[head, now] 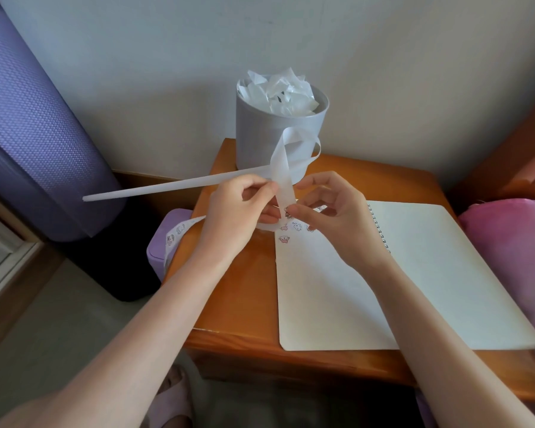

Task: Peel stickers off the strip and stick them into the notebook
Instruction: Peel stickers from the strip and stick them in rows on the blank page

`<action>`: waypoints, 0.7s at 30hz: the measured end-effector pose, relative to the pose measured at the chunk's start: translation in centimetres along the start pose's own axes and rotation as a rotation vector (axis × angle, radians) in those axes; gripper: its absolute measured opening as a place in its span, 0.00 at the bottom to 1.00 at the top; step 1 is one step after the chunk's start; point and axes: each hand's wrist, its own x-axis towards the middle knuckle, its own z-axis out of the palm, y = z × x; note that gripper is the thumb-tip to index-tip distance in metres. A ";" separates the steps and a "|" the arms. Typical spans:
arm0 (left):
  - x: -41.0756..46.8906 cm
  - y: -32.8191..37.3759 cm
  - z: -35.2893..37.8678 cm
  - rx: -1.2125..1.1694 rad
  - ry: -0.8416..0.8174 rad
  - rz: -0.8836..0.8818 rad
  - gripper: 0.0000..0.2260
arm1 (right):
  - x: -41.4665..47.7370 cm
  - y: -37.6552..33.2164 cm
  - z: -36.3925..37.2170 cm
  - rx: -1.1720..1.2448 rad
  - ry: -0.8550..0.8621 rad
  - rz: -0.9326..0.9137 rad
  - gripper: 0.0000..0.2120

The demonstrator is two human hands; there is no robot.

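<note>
A long white sticker strip (280,168) loops up in front of me; its spent end sticks out to the left and its printed end (176,234) trails down over the table's left edge. My left hand (238,217) pinches the strip between thumb and fingers. My right hand (331,211) pinches a small pink sticker (288,211) at the strip's lower part. Both hands hover above the top left corner of an open spiral notebook (383,273). Several small stickers (291,231) sit on its left page.
A white round bin (278,131) stuffed with crumpled backing paper stands at the back of the orange wooden table (244,288). A purple box (164,245) sits left of the table, a rolled purple mat (28,118) leans further left, and pink fabric (513,248) lies at the right.
</note>
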 end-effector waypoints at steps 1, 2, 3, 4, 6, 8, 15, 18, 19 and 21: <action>0.0 0.0 0.0 0.002 0.001 0.000 0.06 | 0.0 0.0 0.0 0.010 0.003 0.003 0.11; 0.0 0.0 0.0 0.001 0.000 -0.005 0.06 | 0.0 0.0 0.0 0.023 0.008 0.006 0.09; 0.0 0.0 0.1 -0.001 -0.005 -0.014 0.07 | 0.0 -0.1 0.0 0.037 0.015 0.009 0.08; -0.1 0.0 0.1 0.002 -0.015 -0.026 0.08 | 0.0 0.0 0.1 0.047 0.025 0.014 0.07; -0.1 0.0 0.0 0.019 -0.039 -0.040 0.10 | 0.0 0.0 0.2 0.060 0.047 0.028 0.06; -0.1 0.1 -0.1 0.020 -0.062 -0.042 0.11 | 0.0 0.1 0.3 0.076 0.070 0.037 0.05; -0.2 0.1 -0.4 0.068 -0.128 -0.030 0.05 | 0.0 0.1 0.2 0.073 0.045 0.031 0.05; -0.3 0.3 -0.3 0.006 -0.104 -0.052 0.04 | 0.0 0.1 0.3 0.078 0.043 0.025 0.06; -0.3 0.3 -0.3 -0.013 -0.100 -0.060 0.04 | 0.0 0.1 0.3 0.069 0.045 0.023 0.06; -0.3 0.4 -0.2 -0.030 -0.099 -0.073 0.05 | 0.0 0.1 0.2 0.053 0.054 0.016 0.06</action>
